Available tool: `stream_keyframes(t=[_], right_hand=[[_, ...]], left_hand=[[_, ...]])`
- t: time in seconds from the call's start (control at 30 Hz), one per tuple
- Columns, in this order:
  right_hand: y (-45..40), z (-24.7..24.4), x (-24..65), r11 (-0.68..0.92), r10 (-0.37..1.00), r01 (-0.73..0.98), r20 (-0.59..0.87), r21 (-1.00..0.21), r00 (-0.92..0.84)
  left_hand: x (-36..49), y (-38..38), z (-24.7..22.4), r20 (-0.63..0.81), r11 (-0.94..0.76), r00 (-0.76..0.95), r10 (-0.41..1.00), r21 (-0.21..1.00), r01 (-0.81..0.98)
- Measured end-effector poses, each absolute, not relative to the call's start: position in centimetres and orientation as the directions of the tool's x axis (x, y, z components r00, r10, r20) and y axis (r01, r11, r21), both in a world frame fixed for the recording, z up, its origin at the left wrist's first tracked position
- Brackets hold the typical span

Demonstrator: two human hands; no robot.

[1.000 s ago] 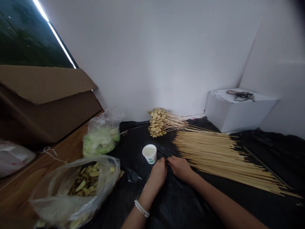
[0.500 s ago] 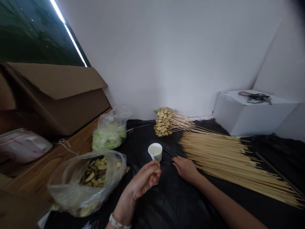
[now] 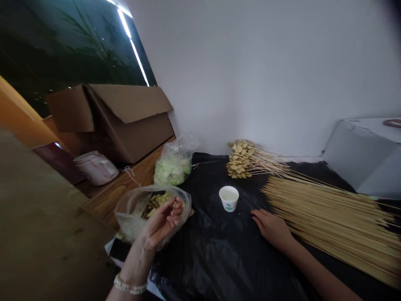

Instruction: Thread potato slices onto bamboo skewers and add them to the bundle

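Note:
My left hand [image 3: 164,220], with a pale beaded bracelet on the wrist, is above the near side of a clear plastic bag [image 3: 131,209]. Its fingers are loosely curled, palm turned partly up, and nothing shows in them. Inside the bag lie potato slices [image 3: 153,203], partly hidden by that hand. My right hand [image 3: 273,228] rests on the black plastic sheet [image 3: 219,255], fingers stretched forward, holding nothing I can see. Between the hands a white paper cup [image 3: 229,200] stands upright. Bamboo skewers [image 3: 326,217] lie spread beside my right hand.
Skewered potato slices [image 3: 240,159] are piled near the wall. Behind the potato bag is a bag of cut pale-green vegetable [image 3: 172,167]. An open cardboard box [image 3: 140,133] and a white bucket [image 3: 97,168] stand left; a white box [image 3: 366,159] stands right.
My left hand has moved from beside the cup leftward to the potato bag, its fingers loosening. My right hand stays on the sheet. The view has turned left.

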State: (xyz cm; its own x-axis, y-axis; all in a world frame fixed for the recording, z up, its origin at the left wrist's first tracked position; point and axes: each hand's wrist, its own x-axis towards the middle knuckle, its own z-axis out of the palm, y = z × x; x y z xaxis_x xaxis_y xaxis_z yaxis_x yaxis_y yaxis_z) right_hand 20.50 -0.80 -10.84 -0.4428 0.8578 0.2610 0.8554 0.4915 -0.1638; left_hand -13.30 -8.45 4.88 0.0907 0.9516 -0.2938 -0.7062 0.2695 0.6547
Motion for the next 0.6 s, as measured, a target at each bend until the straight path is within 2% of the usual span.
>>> stream_keyframes(t=[0.1, 0.13, 0.2, 0.27, 0.37, 0.43, 0.47, 0.53, 0.6], right_hand=[[-0.7, -11.4, 20.6, 0.503, 0.847, 0.849, 0.283, -0.158, -0.45], [-0.7, -11.6, 20.6, 0.501, 0.847, 0.851, 0.288, -0.156, -0.446], [-0.6, -11.8, 20.6, 0.503, 0.844, 0.851, 0.299, -0.154, -0.445], [-0.6, -11.9, 20.6, 0.51, 0.838, 0.846, 0.31, -0.154, -0.449], [-0.6, -11.9, 20.6, 0.511, 0.834, 0.845, 0.328, -0.154, -0.444], [-0.6, -11.9, 20.6, 0.511, 0.831, 0.846, 0.339, -0.15, -0.441], [-0.6, -11.9, 20.5, 0.513, 0.829, 0.845, 0.342, -0.15, -0.443], [-0.6, -11.9, 20.5, 0.513, 0.829, 0.845, 0.344, -0.152, -0.441], [-0.6, -12.0, 20.5, 0.502, 0.836, 0.851, 0.342, -0.156, -0.43]], left_hand=[[-17.3, -7.1, 6.5, -0.163, 0.105, -0.134, 0.978, 0.926, -0.363], [-18.5, -6.7, 6.6, -0.121, 0.076, -0.204, 0.972, 0.974, -0.215], [-20.6, -6.0, 6.0, -0.075, 0.104, -0.318, 0.945, 0.992, 0.076], [-21.9, -5.7, 5.1, -0.036, 0.148, -0.283, 0.959, 0.911, 0.385], [-21.9, -6.7, 4.0, 0.007, 0.152, -0.191, 0.982, 0.579, 0.801], [-20.8, -8.1, 3.4, -0.034, 0.138, -0.136, 0.99, 0.387, 0.912], [-20.1, -8.9, 3.1, -0.102, 0.126, -0.094, 0.99, 0.372, 0.92], [-18.5, -10.6, 2.4, -0.213, 0.081, 0.022, 0.977, 0.464, 0.882], [-17.2, -11.8, 1.7, -0.222, 0.03, 0.137, 0.965, 0.616, 0.787]])
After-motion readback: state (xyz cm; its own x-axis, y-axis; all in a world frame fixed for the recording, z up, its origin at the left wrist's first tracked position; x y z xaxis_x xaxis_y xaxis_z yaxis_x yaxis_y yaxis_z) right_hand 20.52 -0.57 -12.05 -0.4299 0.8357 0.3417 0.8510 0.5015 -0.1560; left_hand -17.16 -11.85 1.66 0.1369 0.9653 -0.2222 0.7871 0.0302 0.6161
